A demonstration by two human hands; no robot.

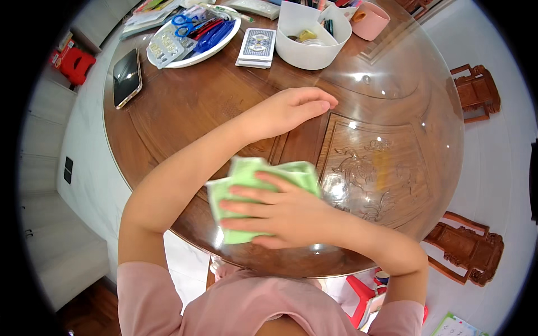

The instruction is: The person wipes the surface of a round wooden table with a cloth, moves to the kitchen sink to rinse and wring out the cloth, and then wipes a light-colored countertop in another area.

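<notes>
My right hand (286, 214) lies spread over a folded light green cloth (243, 172), pressing it flat on the glass-topped round wooden table (201, 109) near its front edge. The hand and cloth look slightly blurred. Farther in, my left hand (294, 107) rests on its side on the glass, fingers together and slightly curled, with nothing seen in it; its palm is partly hidden. Carved patterns show under the glass to the right of the cloth, with a yellowish patch (381, 168) among them.
A smartphone (127, 80) lies at the left edge. Along the far side are a white tray (180, 64) with blue scissors (183, 25) and blister packs, a deck of playing cards (257, 44), a white divided organizer (307, 54) and a pink mug (372, 21). Wooden chairs (468, 248) stand right.
</notes>
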